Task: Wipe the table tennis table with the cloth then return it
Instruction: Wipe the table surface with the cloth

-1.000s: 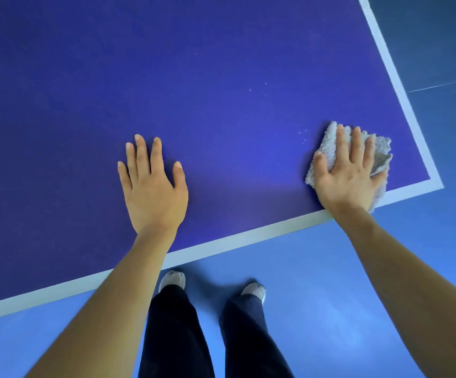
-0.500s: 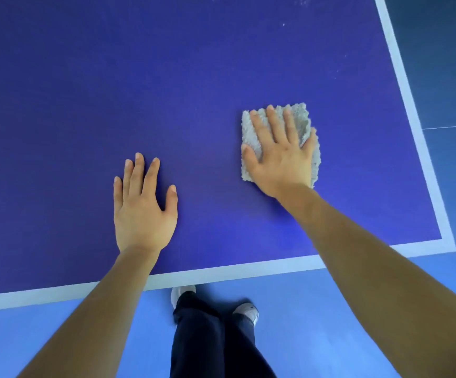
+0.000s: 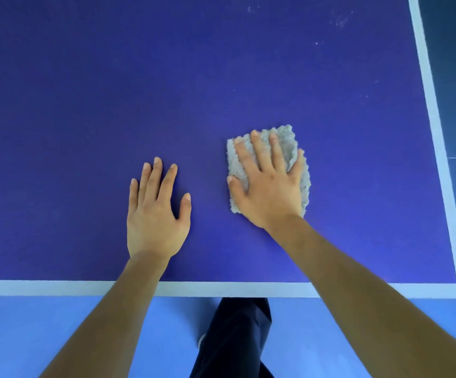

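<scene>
The left hand (image 3: 156, 214) lies flat on the blue table (image 3: 71, 105), fingers straight, holding nothing. Just beside it, the right hand (image 3: 269, 186) presses flat on the gray cloth (image 3: 289, 143). The cloth's long side points away from the person.

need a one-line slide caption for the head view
Right hand presses a grey cloth flat on the blue table tennis table; left hand rests beside it.
</scene>
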